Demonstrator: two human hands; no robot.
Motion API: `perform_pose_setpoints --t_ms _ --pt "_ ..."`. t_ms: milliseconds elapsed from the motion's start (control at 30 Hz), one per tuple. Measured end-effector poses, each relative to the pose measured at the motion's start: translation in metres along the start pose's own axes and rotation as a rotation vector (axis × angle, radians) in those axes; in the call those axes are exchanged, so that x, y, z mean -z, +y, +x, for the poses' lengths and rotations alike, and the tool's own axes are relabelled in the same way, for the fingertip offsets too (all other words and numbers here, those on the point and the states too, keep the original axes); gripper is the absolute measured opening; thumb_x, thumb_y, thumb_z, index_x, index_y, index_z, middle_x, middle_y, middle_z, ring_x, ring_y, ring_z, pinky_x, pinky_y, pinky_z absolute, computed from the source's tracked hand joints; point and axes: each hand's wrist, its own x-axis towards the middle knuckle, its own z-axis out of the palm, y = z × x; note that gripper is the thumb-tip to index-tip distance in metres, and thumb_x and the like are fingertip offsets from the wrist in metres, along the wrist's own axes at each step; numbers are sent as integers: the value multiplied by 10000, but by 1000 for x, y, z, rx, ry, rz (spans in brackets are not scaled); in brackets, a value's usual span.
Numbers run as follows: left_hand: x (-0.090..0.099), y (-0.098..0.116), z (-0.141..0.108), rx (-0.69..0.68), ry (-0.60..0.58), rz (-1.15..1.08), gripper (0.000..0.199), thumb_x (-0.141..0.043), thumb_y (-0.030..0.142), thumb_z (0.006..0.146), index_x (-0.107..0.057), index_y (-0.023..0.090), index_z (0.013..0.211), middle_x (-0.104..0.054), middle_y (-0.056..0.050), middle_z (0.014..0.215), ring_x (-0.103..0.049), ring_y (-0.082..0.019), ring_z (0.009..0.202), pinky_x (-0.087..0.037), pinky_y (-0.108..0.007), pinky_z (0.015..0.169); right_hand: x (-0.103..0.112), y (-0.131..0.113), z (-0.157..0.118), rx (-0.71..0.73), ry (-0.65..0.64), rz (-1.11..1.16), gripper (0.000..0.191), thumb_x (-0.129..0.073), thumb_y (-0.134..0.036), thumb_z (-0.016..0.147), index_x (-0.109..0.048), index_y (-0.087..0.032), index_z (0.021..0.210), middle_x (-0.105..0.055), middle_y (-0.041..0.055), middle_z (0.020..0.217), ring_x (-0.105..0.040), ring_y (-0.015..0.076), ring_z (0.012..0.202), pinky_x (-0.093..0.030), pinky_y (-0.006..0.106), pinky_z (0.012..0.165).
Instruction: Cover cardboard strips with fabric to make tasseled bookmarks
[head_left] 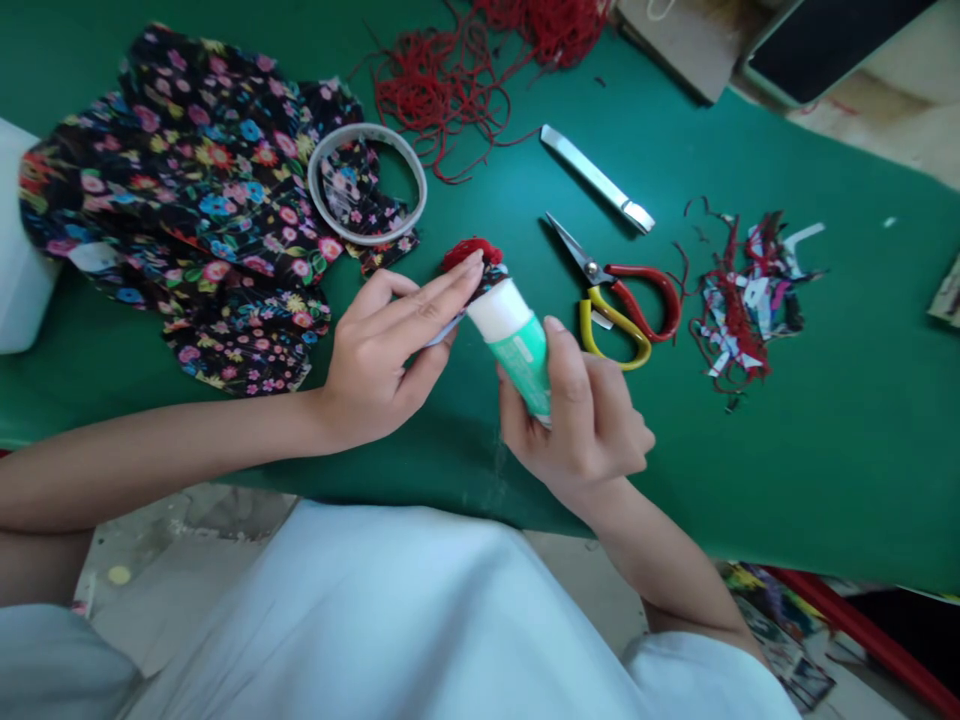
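Observation:
My right hand (577, 410) is wrapped round a green and white glue stick (525, 355), its white end tilted up toward my left hand. Pressed between the fingers of my left hand (394, 340) is a small piece with red yarn (472, 250) on top and dark patterned cloth beside it. The glue stick's white end is at the dark cloth; whether they touch I cannot tell. Something pale shows under my left fingers, mostly hidden. Right of my hands lie scissors (592, 270) with one red and one yellow handle, blades apart.
Black floral fabric (217, 200) spreads over the green table (847, 470) at left, under a tape roll (315, 190). Loose red yarn (442, 90) lies at the back. A silver cutter-like tool (596, 178) is beyond the scissors. Scraps (750, 300) are heaped right; a phone-like device (832, 45) is back right.

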Motion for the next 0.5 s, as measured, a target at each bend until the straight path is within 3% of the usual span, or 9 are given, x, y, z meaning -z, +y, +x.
perform_pose_setpoints --t_ms 367,500 --pt "0 1 0 34 -32 7 490 -450 118 960 -513 198 1439 -650 -96 1365 -670 -176 1093 -527 -323 879 -2 8 -2 -13 -56 -55 461 -574 -401 919 -598 -111 1277 -698 122 815 -604 170 651 -447 257 570" --pt "0 1 1 56 -37 -7 482 -442 114 962 -528 205 1428 -673 -88 1333 -679 -170 1061 -526 -321 881 -1 2 -6 -29 -82 52 446 -577 -376 919 -597 -130 1291 -694 109 785 -599 163 623 -421 250 525"
